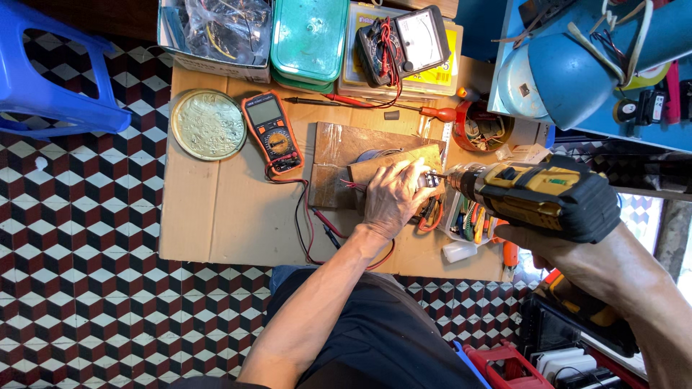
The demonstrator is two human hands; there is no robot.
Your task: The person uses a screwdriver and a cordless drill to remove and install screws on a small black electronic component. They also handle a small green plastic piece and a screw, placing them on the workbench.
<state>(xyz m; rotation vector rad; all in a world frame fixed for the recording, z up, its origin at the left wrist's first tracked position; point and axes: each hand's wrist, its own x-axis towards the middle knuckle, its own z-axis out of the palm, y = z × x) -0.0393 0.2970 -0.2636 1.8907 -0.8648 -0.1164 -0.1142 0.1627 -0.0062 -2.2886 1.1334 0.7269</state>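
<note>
My left hand (pixel 393 196) presses down on a small metal part, mostly hidden under the fingers, on a wooden block (pixel 346 148) over the cardboard-covered table (pixel 216 216). My right hand (pixel 559 248) grips a yellow and black cordless drill (pixel 544 196). The drill bit points left and meets the part at my left fingertips. Red and black wires run from under my left hand toward the near table edge.
An orange multimeter (pixel 272 132) and a round metal lid (pixel 207 124) lie at the left. A green box (pixel 310 39), an analog meter (pixel 404 39) and a bag-filled box (pixel 216 32) stand at the back. A blue stool (pixel 50 72) is far left; a tool tray (pixel 468 220) sits right.
</note>
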